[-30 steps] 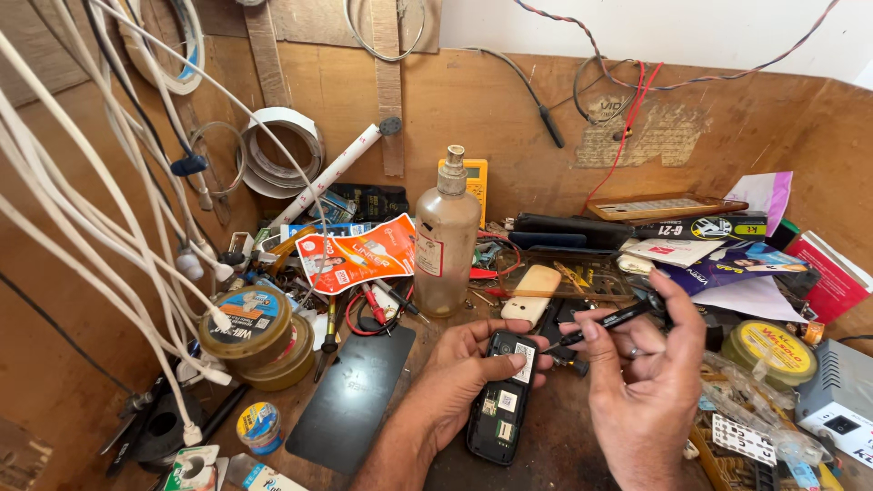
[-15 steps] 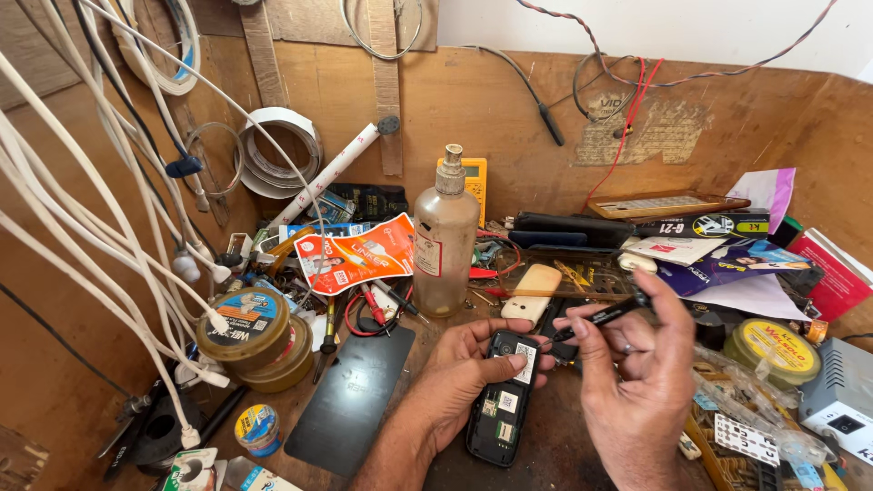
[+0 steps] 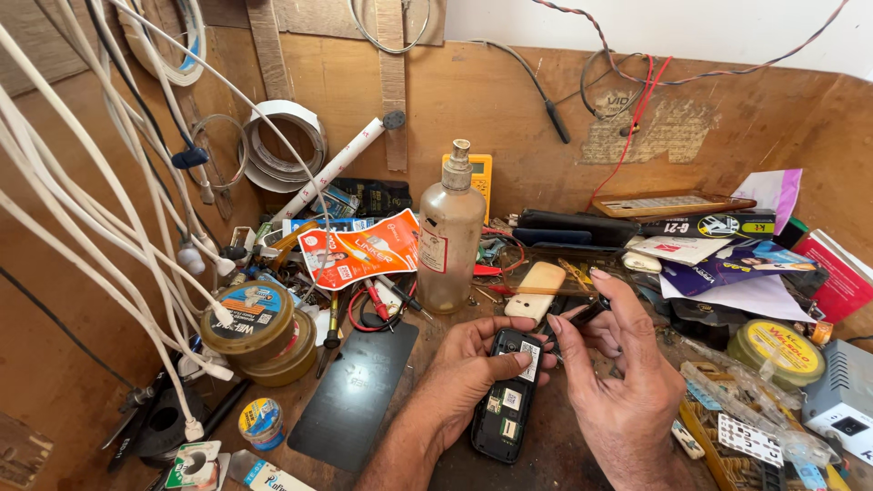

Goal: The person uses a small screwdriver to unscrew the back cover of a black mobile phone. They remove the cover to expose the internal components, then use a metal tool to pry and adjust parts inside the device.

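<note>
My left hand (image 3: 468,368) holds a small black mobile phone (image 3: 506,398) with its back cover off, thumb pressed on the open back where labels show. My right hand (image 3: 618,382) is closed around a thin black tool (image 3: 587,315), its forefinger reaching down to the phone's top edge. Both hands hover over the cluttered wooden bench, just in front of a cream-coloured phone cover (image 3: 535,289).
A cloudy plastic bottle (image 3: 449,236) stands behind the hands. A dark mat (image 3: 356,393) lies to the left, next to stacked round tins (image 3: 257,329). White cables (image 3: 109,227) hang at left. Papers, boxes and a yellow tin (image 3: 777,350) crowd the right side.
My right hand has come down and leftward, bringing the black tool closer to the phone. The left hand and phone have stayed nearly still.
</note>
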